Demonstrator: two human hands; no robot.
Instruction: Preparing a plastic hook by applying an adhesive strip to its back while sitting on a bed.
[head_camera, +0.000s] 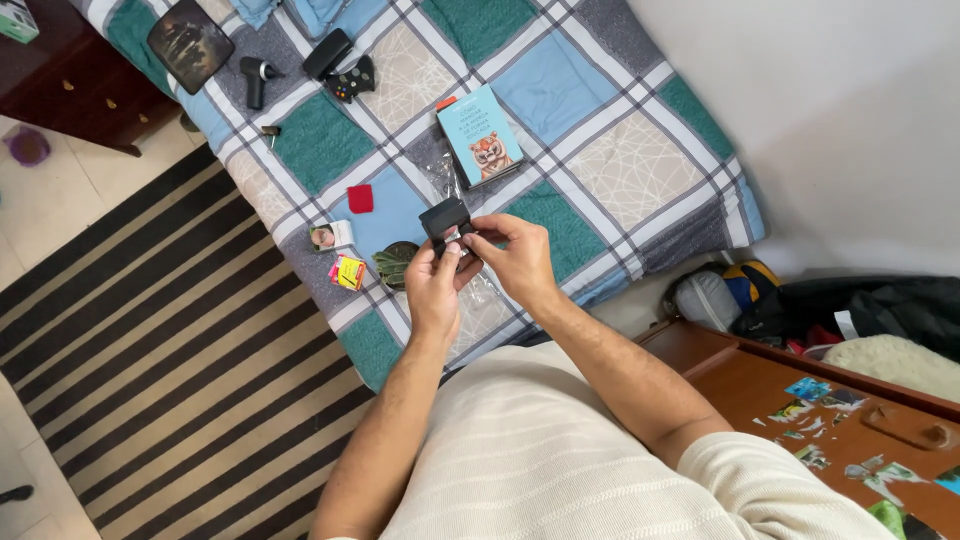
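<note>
Both my hands meet over the near edge of a bed with a checked quilt. My left hand and my right hand together hold a small black box, fingers pinching at its lower edge, where a small white and red bit shows. Just below the hands a clear plastic wrapper lies on the quilt. A dark green leaf-shaped item lies beside my left hand.
On the quilt lie a blue book with a tiger picture, a red square, a small photo card, a yellow-pink packet, a game controller, a black massage gun and a dark tablet-like pad. Striped rug at left, wooden furniture with stickers at right.
</note>
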